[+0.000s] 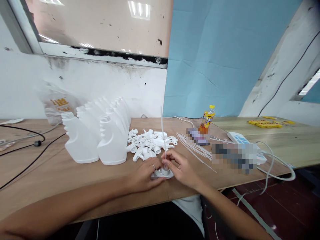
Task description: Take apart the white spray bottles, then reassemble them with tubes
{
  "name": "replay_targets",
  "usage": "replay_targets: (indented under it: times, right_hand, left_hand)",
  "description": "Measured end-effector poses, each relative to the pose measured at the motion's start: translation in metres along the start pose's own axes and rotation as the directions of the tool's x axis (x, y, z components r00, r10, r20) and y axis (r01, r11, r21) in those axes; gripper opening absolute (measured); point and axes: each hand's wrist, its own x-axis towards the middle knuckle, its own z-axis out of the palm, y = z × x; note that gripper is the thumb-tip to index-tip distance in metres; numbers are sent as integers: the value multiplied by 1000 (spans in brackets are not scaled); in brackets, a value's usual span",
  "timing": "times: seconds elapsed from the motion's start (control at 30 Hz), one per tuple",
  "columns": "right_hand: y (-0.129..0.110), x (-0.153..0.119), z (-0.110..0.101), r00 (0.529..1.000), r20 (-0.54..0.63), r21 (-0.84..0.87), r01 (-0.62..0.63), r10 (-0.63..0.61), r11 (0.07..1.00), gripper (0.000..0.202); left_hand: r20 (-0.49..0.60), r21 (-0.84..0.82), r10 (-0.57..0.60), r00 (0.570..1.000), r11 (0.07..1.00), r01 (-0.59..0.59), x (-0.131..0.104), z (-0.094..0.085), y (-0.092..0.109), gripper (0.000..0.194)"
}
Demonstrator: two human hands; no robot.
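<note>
My left hand [147,173] is closed around a white trigger spray head [165,172] lying on the table near its front edge. Pinched between the thumb and fingers of my right hand [178,166] is a thin white dip tube [162,128], which stands nearly upright. Its lower end meets the spray head, though my fingers partly hide the joint. Just beyond my hands lies a pile of loose white spray heads [147,142]. More thin white tubes [193,146] are spread on the table to the right.
Rows of white bottles without caps [112,146] stand left of the pile. A yellow-capped drink bottle [207,120], a white power strip [236,137] and its cable [280,178] are at the right. Black cables [37,143] cross the table's left side. A plastic bag [56,103] sits behind the bottles.
</note>
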Motion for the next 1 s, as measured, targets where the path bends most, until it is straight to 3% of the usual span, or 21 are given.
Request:
replay_targets:
  times: [0.2,0.43,0.77,1.0]
  right_hand:
    - [10,-13,3,982,-136,-74,125,-134,989,15]
    - [11,-9,1,993,-77,-57,87,-92,995,12]
    - [13,-9,0,981,-84,-83,170,-177,982,9]
    - [7,-6,-4,981,-33,-161,185,-193,969,10]
  left_hand:
    - [19,24,-11,1000,1000,11,2,-1,2,28]
    - [13,14,29,999,999,-29,2,-1,2,29]
    - [34,33,37,999,999,-38,1,-2,1,31]
    - [44,30,-68,997,997,67,0,0,1,30]
